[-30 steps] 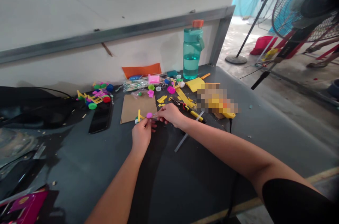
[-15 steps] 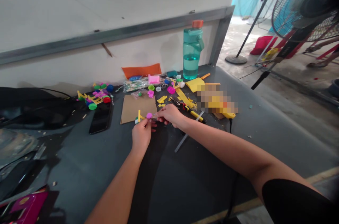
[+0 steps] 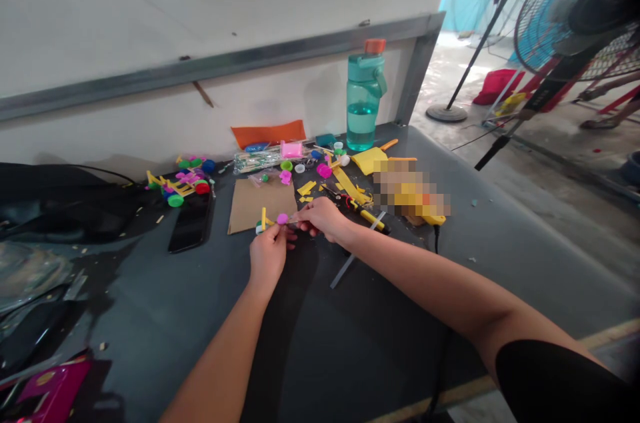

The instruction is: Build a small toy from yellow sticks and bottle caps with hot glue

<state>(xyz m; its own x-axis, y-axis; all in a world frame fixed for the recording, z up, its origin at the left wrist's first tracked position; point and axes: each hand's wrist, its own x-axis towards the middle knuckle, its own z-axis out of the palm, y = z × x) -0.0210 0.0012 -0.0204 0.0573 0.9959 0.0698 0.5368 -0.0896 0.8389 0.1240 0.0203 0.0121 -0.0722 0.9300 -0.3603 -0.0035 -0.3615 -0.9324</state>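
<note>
Near the front edge of a brown cardboard sheet (image 3: 257, 200), my left hand (image 3: 269, 253) pinches a small assembly with yellow sticks (image 3: 264, 216) and a purple round piece (image 3: 283, 218). My right hand (image 3: 323, 216) is closed just right of the purple piece, with its fingertips on a thin, light-coloured piece too small to make out. A green and white round part (image 3: 259, 227) shows at the left end of the assembly. Yellow scraps (image 3: 306, 188) and a yellow-and-black tool (image 3: 367, 213) lie beyond and right of my right hand.
A teal bottle (image 3: 361, 103) stands at the back by the wall. A black phone (image 3: 190, 226) and a colourful stick-and-cap model (image 3: 185, 183) are on the left. Clear strip (image 3: 345, 270) lies under my right forearm. Pink foam pack (image 3: 291, 150) and loose caps sit behind the cardboard.
</note>
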